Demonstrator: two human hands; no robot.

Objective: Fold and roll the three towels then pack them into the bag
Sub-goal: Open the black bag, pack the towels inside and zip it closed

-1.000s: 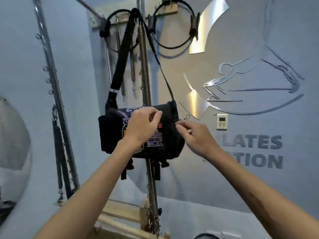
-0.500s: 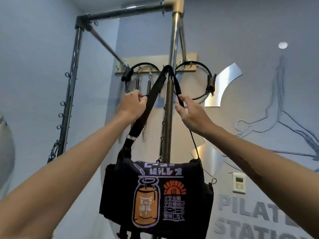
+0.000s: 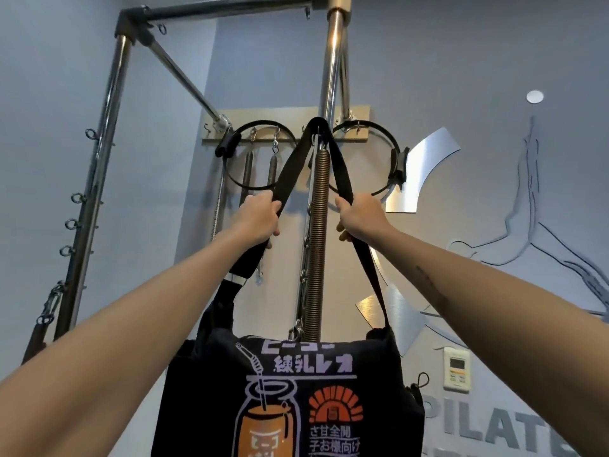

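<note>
Our left hand [image 3: 260,219] and right hand [image 3: 357,217] each grip one side of the strap [image 3: 339,173] at mid-frame; the bag [image 3: 290,397] hangs at bottom centre. Lifting unevenly, we might snag the strap on the hook [image 3: 317,128] or spring [image 3: 318,239].

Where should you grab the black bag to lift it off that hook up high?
Grab the strap, not the bag body. It loops over the hook in an upside-down V, so each side hangs free to wrap fingers round. Come from below, one hand per side: the left hand grips the left run, the right hand the right run, probably ready to lift it off.
</note>
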